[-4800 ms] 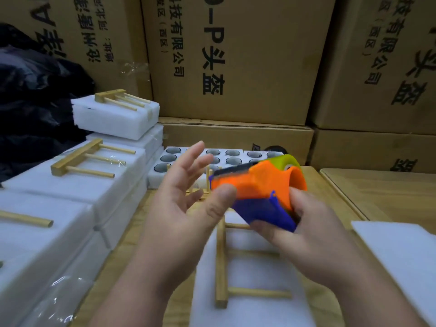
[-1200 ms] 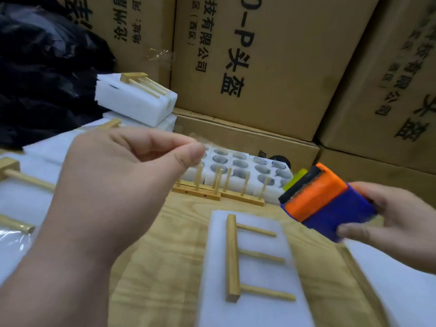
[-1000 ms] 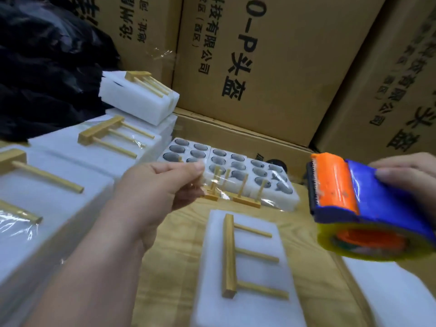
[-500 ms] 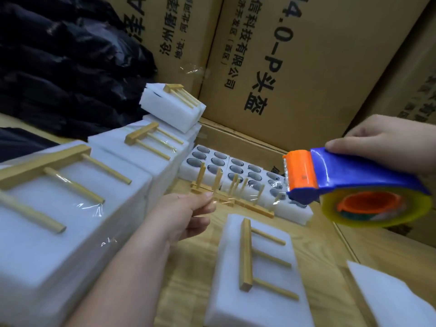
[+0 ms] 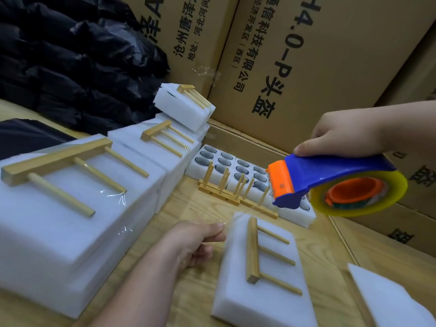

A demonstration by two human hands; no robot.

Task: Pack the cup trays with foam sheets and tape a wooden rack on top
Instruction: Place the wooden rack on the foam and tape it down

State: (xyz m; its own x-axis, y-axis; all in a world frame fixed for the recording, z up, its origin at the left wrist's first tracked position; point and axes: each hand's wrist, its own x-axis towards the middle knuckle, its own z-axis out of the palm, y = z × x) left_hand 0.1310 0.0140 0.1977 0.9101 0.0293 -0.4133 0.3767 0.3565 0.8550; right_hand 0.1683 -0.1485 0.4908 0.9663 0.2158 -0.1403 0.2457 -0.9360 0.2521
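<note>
1. Closest to the camera, the left hand (image 5: pixel 198 241) sits low on the tabletop (image 5: pixel 188 291), right at the left edge of the foam pack (image 5: pixel 264 279). Thumb and forefinger are pinched together on what looks like the free end of clear tape. The strip itself is barely visible, just a glint near the thumb tip, so I'm partly guessing there.

2. Just to the 3 o'clock side of that hand is the pack, with the wooden rack (image 5: pixel 253 251) lying flat on top. The rack's long bar runs roughly 6 to 12 o'clock, and its three dowels stick out toward 4 o'clock. No tape over it that I can make out yet.

3. Further back and higher up, at about 1 o'clock from the pack, the right hand (image 5: pixel 349 135) has its fingers wrapped over the blue handle of the tape dispenser (image 5: pixel 330 182). It's in the air, well clear of the foam, orange cutter end pointing toward 9 o'clock.

4. So the key thing: the tape would have to run across the pack from 9 to 3 o'clock, crossing the bar at a right angle. The left hand is nearer and anchors, the right has to come down.

5. Way back there's an open cup tray (image 5: pixel 236 166) and finished packs (image 5: pixel 77 204) stacked at 9 to 11 o'clock.
</note>
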